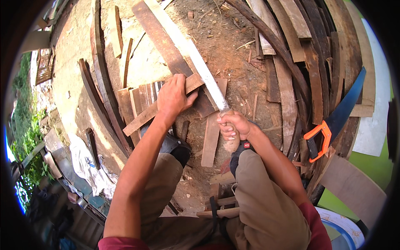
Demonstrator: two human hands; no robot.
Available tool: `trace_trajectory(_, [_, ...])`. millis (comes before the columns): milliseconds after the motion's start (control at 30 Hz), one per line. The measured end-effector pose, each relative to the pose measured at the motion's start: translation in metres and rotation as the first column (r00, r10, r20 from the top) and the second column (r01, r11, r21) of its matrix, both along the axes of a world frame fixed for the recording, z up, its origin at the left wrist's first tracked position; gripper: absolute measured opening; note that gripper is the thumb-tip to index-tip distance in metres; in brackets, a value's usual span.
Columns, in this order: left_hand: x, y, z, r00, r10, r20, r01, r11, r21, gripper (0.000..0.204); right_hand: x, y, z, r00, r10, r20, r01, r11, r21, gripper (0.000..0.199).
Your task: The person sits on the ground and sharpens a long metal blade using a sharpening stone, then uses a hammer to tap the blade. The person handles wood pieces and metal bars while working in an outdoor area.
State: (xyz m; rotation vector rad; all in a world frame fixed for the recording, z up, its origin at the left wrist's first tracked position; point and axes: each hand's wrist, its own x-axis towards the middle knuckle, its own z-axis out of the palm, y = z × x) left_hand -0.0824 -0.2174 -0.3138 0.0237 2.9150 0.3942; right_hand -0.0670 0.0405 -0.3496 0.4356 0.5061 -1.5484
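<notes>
My right hand [234,126] is closed around the wooden handle of a machete [207,76]. Its long pale blade slants away from me to the upper left. My left hand [177,96] grips a short wooden strip [143,117], fingers over its far edge. The strip's right end lies close beside the blade; whether they touch I cannot tell. Just beyond is a long brown board [160,37], running to the top of the view. Another short board [211,141] lies on the ground between my knees.
Long planks [287,96] are piled along the right. On them rests a handsaw [333,121] with an orange handle and dark blue blade. More boards [104,79] lie to the left, near a white cloth [89,164]. Wood chips litter the dirt ground [233,50].
</notes>
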Motion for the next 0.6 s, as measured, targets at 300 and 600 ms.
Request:
trace_trajectory(300, [-0.001,0.002,0.001,1.000,0.019,0.015,-0.019,1.000,-0.004,0.056,-0.015,-0.010,0.007,1.000,0.003,-0.009,-0.003,0.998,0.071,0.029])
trace_trajectory(600, [0.000,0.001,-0.001,1.000,-0.009,-0.005,0.009,1.000,-0.023,0.054,-0.016,-0.001,0.007,0.998,0.060,0.004,-0.060,0.996,0.060,0.025])
